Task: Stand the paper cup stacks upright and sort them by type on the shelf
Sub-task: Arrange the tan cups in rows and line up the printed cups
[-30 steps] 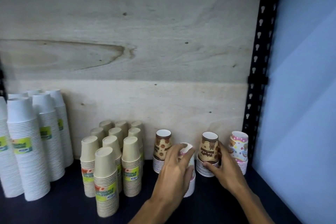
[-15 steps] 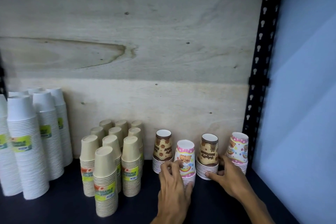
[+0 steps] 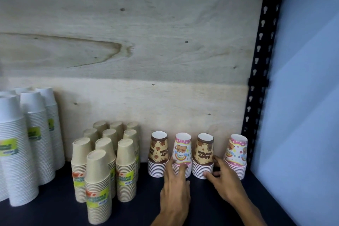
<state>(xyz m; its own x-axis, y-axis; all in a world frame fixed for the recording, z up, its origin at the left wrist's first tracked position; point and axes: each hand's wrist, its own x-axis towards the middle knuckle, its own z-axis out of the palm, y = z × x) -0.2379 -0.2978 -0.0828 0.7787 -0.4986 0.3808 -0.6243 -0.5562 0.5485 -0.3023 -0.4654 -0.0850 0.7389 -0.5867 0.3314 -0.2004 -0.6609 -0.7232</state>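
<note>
Left hand (image 3: 175,191) and right hand (image 3: 226,183) at the printed cup stacks.

Left fingers lie straight against the base of the pink stack (image 3: 181,154); right fingers curl round the brown stack (image 3: 204,156) at its 3 o'clock. Another brown stack (image 3: 158,153) stands at the pink one's 9 o'clock, a second pink stack (image 3: 236,156) rightmost, all upright on the dark shelf (image 3: 143,211).

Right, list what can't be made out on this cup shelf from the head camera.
- White cup stacks: the leftmost ones are cut off by the left frame edge, so their count is unclear.
- Kraft cup stacks: the back row is mostly hidden by the front ones.
- Pink cup stack: its lower rims are covered by the left hand.
- Green labels: print too blurred to read.
- Right hand: fingertips behind the brown cup stack are hidden.
</note>
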